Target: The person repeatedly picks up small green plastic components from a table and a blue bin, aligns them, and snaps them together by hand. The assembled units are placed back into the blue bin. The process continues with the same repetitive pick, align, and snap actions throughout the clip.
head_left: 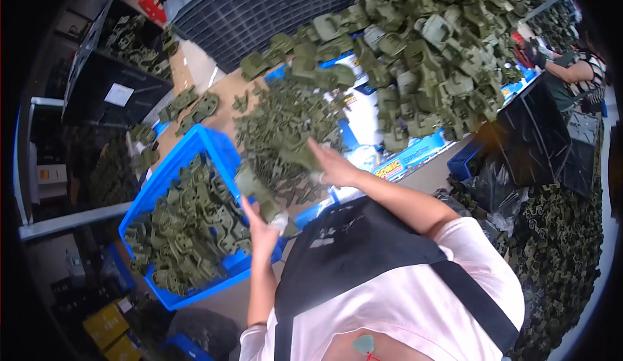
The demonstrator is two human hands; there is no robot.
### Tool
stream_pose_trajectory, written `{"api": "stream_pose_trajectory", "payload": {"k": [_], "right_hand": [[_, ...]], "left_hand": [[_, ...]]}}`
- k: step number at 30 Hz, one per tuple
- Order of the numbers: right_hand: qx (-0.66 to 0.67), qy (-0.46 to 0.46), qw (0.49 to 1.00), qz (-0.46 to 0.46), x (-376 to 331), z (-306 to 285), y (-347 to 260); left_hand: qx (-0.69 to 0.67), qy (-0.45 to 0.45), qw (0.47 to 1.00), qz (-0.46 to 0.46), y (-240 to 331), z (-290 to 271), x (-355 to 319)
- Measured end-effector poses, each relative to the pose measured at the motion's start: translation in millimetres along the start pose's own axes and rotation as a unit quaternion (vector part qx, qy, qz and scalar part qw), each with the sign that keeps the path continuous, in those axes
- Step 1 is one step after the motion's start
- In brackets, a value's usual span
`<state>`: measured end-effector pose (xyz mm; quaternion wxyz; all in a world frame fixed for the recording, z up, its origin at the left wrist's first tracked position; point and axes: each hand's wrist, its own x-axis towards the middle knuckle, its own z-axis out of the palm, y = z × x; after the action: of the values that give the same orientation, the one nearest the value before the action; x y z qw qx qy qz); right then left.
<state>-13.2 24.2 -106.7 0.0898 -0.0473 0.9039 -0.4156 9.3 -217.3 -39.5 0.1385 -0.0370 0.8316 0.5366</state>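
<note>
Left hand (263,234) holds a curved olive-green plastic shell (255,187); blurred right hand (335,167), grip unclear, is beside heaped jagged green pieces (276,117).

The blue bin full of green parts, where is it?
In the head view, the blue bin is left of centre, beside the heap of small green parts, with the left hand at its right side.

A tote (214,141) of moulded parts (188,221) stands left of small pieces (276,124) on the tabletop (228,89), a heap (441,49) farther right.
</note>
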Motion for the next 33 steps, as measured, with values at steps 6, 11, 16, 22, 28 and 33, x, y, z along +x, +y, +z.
{"api": "stream_pose_trajectory", "payload": {"k": [6,11,16,22,28,33], "right_hand": [[-0.132,0.185,0.961,0.154,67.8,-62.9,70.0],[-0.113,0.138,0.978,0.112,97.1,-33.0,142.8],[-0.121,0.111,0.986,0.014,85.8,-58.5,116.4],[0.112,-0.014,0.990,-0.089,1.5,-104.3,-38.3],[-0.055,-0.087,0.984,-0.143,-2.0,-64.8,-65.7],[-0.162,-0.100,0.967,-0.169,-12.7,-62.3,-68.3]], "left_hand": [[-0.488,-0.103,0.850,-0.172,-1.4,-13.6,0.6],[-0.535,-0.086,0.826,-0.156,3.7,-2.1,12.3],[-0.514,-0.103,0.835,-0.168,-3.1,0.0,22.8],[-0.405,-0.186,0.878,-0.175,15.2,15.1,34.4],[-0.277,-0.268,0.911,-0.144,7.3,8.0,34.7],[-0.226,-0.338,0.905,-0.123,10.3,3.5,43.6]]}}
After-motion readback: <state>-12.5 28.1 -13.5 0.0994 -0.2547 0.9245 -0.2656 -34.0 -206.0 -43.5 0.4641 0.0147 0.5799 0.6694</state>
